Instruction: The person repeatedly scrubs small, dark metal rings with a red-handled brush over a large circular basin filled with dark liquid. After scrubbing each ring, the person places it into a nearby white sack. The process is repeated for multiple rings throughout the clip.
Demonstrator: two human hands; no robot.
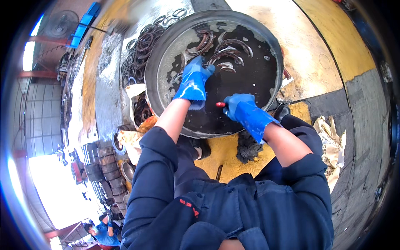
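A wide round metal basin of dark liquid stands in front of me. Several dark, wet rings lie partly under the surface in its far half. My left hand, in a blue rubber glove, reaches over the left side of the basin. Its fingers are closed at the near end of these rings, seemingly on one of them; the contact is partly hidden. Over the near right part of the liquid, my right hand, gloved alike, is closed around a tool with a red handle end. The rest of that tool is hidden.
Many dark rings are heaped left of the basin, beside an open sack holding more. A crumpled sack lies on the right. Dark sludge sits near my feet. A co-worker in blue is at lower left.
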